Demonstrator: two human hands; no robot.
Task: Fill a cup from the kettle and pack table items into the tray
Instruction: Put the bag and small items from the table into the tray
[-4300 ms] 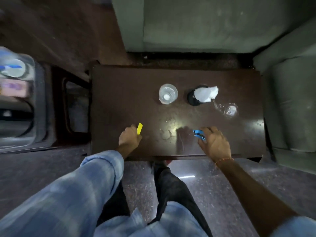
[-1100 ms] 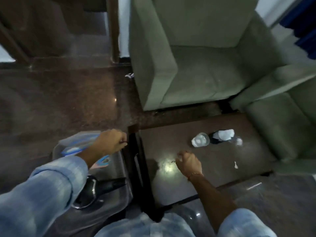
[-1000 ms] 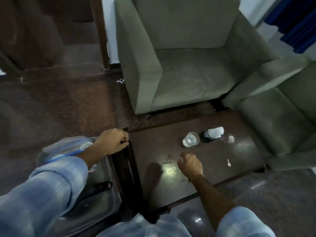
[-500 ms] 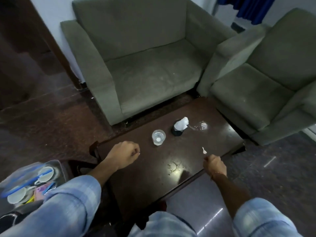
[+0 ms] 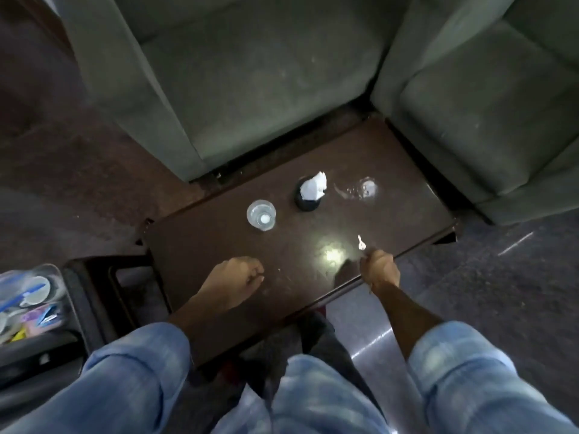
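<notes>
Packing partly done, table not yet cleared

The tray (image 5: 67, 296) at far left holds cups and packets; the filled cup (image 5: 261, 214), a black holder with tissue (image 5: 308, 195) and clear wrapper (image 5: 360, 189) remain on the table (image 5: 200, 245). Left hand (image 5: 233, 278) curls empty; right hand (image 5: 380, 270) pinches a small white spoon (image 5: 361, 243). Nothing blocks the reach.

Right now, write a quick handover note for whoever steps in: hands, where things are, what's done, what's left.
Left hand: curled over the table, apparently empty.
Right hand: grip on a small white spoon.
On the table: glass of water, black cup with tissue, crumpled clear wrapper.
Tray at far left already holds cups and packets.
Left: spoon, glass, black cup and wrapper into the tray.
</notes>
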